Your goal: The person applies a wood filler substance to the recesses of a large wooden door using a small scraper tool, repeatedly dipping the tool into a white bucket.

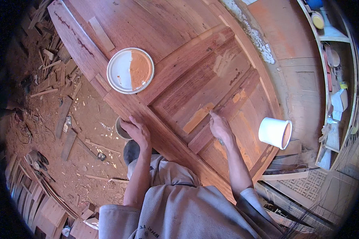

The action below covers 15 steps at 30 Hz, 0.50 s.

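Note:
A reddish-brown wooden door panel (179,51) lies before me, with smears of orange filler (198,118) in its recessed panels. My right hand (221,128) is closed over the panel, fingers pinched on a small tool whose tip meets the edge of one smear. Most of that tool is hidden, so its kind is unclear. At the near left edge of the wood, my left hand (138,132) curls over a round cup-like container (122,130), partly covered by the fingers. A round white lid (119,71), half spread with orange filler, rests on the panel farther off.
A white bucket (272,133) with orange inside stands at the panel's right. Beyond it, shelving (333,39) holds assorted tools and containers. Wood scraps and offcuts (68,141) litter the earthen floor at left. A loose wood strip (101,34) lies on the panel's far part.

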Each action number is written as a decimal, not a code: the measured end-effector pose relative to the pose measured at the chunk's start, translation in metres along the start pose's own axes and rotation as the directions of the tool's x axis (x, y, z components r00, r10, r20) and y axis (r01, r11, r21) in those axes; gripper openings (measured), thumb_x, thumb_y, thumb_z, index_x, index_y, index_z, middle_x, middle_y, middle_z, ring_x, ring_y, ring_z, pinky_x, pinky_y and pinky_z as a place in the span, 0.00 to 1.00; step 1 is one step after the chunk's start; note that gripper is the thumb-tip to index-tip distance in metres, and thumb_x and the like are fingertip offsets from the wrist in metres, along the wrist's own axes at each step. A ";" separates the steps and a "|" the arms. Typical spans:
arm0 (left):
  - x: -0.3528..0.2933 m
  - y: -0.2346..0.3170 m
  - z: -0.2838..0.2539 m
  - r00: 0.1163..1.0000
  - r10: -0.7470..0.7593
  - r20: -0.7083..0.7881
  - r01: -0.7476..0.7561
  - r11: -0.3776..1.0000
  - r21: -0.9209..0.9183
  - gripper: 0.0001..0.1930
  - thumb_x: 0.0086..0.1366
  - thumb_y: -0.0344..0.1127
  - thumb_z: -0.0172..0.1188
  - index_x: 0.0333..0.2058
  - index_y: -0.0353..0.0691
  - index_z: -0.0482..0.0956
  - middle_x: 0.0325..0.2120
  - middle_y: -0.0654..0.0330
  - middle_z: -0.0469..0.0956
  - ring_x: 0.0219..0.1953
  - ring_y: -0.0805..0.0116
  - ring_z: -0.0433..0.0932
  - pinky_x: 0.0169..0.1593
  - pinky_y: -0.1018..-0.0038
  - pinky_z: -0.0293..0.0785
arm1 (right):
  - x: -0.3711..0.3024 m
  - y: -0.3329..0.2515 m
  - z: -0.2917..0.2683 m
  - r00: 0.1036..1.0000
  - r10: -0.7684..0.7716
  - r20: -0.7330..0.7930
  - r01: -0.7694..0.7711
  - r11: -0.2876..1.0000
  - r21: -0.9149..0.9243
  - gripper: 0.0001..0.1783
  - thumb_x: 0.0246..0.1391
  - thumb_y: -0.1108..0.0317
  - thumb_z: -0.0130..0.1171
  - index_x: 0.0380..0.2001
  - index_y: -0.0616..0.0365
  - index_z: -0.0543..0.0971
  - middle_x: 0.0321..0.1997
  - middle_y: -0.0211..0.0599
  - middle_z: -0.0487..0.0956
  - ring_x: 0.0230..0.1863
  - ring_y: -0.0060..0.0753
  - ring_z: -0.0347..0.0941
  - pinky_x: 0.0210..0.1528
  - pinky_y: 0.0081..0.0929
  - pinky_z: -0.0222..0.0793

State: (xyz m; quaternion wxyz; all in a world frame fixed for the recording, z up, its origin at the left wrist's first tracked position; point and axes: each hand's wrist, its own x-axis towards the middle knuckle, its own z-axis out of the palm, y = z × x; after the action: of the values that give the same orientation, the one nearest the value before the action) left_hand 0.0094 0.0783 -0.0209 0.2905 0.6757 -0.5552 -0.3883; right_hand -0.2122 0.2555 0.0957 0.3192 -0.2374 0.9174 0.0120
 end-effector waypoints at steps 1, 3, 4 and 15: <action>0.000 0.002 -0.001 1.000 -0.002 0.000 0.002 1.000 -0.010 0.32 0.73 0.47 0.44 0.61 0.20 0.54 0.58 0.32 0.60 0.61 0.40 0.61 0.65 0.59 0.56 | -0.002 -0.004 -0.005 0.999 -0.014 0.044 0.015 0.999 -0.031 0.23 0.61 0.66 0.43 0.59 0.56 0.71 0.37 0.65 0.78 0.41 0.61 0.77 0.46 0.50 0.71; 0.001 0.006 -0.005 1.000 0.005 0.012 -0.004 0.999 -0.039 0.32 0.73 0.46 0.44 0.61 0.20 0.53 0.59 0.32 0.59 0.62 0.40 0.59 0.65 0.59 0.54 | -0.014 -0.014 -0.017 0.992 0.001 0.126 -0.005 1.000 0.031 0.23 0.62 0.65 0.44 0.59 0.56 0.71 0.39 0.67 0.77 0.41 0.62 0.77 0.46 0.50 0.72; 0.002 0.003 -0.006 1.000 0.005 0.005 -0.005 0.999 -0.045 0.32 0.73 0.46 0.44 0.61 0.20 0.53 0.59 0.32 0.59 0.62 0.40 0.59 0.65 0.59 0.54 | -0.020 -0.018 -0.019 0.976 0.009 0.216 -0.031 0.995 0.096 0.23 0.62 0.64 0.44 0.59 0.57 0.71 0.41 0.68 0.76 0.41 0.62 0.77 0.45 0.49 0.72; 0.002 -0.007 -0.001 0.991 0.125 -0.039 -0.126 0.992 -0.010 0.33 0.73 0.47 0.44 0.58 0.16 0.54 0.54 0.29 0.62 0.58 0.37 0.63 0.63 0.57 0.56 | -0.129 0.062 0.037 0.989 0.048 0.142 -0.134 -0.140 0.981 0.22 0.70 0.54 0.39 0.59 0.55 0.66 0.31 0.31 0.71 0.16 0.19 0.63 0.17 0.22 0.65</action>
State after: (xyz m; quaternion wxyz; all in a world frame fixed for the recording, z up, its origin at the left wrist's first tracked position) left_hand 0.0143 0.0780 -0.0264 0.3291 0.6448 -0.5886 -0.3598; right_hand -0.1303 0.3718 0.1346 0.4128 0.1486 0.6174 -0.6530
